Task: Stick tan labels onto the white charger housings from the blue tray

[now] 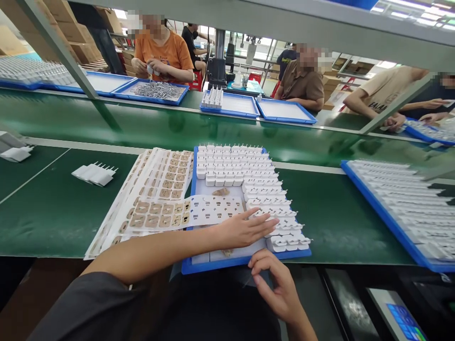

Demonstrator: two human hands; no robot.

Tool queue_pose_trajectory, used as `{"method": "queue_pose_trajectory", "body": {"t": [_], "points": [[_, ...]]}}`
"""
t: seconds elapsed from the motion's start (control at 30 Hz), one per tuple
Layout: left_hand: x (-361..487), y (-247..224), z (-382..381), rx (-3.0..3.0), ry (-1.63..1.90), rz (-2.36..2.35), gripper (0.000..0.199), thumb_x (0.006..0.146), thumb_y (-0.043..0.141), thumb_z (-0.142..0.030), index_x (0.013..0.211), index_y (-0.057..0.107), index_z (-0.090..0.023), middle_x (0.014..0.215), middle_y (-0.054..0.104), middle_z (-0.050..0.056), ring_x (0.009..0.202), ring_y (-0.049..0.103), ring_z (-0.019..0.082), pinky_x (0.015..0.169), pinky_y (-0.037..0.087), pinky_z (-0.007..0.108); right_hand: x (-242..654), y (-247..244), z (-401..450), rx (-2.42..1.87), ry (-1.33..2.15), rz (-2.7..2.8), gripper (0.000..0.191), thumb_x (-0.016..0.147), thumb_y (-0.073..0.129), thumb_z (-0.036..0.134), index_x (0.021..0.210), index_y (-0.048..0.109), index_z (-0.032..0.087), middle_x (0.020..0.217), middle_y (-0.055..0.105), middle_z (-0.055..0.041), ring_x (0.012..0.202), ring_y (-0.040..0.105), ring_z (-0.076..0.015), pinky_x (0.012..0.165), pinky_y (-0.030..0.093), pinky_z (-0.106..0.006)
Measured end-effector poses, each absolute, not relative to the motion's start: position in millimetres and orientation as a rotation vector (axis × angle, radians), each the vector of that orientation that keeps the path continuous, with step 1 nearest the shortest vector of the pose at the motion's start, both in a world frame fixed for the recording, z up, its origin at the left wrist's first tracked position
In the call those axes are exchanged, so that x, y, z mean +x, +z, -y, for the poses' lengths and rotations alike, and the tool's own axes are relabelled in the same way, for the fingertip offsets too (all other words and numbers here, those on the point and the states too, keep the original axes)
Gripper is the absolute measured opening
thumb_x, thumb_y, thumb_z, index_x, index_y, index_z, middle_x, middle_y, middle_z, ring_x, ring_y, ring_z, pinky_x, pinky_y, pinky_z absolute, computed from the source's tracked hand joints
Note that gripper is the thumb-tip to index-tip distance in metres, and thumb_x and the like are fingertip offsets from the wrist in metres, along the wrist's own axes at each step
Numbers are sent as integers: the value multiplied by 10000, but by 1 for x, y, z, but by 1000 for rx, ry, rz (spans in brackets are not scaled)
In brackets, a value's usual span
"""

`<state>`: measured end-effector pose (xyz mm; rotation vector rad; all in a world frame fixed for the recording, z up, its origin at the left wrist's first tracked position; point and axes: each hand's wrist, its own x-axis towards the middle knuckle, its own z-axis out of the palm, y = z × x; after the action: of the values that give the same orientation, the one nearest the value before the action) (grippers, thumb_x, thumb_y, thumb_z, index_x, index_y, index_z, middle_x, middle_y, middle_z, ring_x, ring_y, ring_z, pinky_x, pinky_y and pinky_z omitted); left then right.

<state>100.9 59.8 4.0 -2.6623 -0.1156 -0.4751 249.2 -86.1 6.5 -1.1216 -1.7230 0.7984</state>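
Note:
My left hand (247, 229) reaches across from the left with its fingers stretched out, lying flat on the rows of small white plastic housings with pins (254, 189). These stand in a blue-rimmed tray (220, 267). My right hand (275, 286) is at the tray's front edge, its fingers curled and the thumb close to the fingertips; whatever they may pinch is too small to make out. A sheet of brown die-cut stickers (159, 214) reaches into the tray, its white right part (215, 208) bare of brown pieces and partly under my left forearm.
More sticker sheets (149, 177) lie left of the tray. Several white pinned pieces (95, 174) rest further left on the green bench. A full tray (391, 208) is at right. Beyond the green belt (149, 121), people work at other blue trays (231, 104).

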Motion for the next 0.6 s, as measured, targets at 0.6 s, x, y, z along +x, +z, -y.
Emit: {"method": "queue_pose_trajectory", "body": {"t": [0.6], "points": [[34,15,-26,-3576,-1859,1767,443,800,790,-431,1142,638,-194,1083,709,95,972,692,230,839,564,335,235,8,64,-925,938,1481,111,940,583,153,941,633,252,817,666,-42,769,645,-199,684,532,-322]]}}
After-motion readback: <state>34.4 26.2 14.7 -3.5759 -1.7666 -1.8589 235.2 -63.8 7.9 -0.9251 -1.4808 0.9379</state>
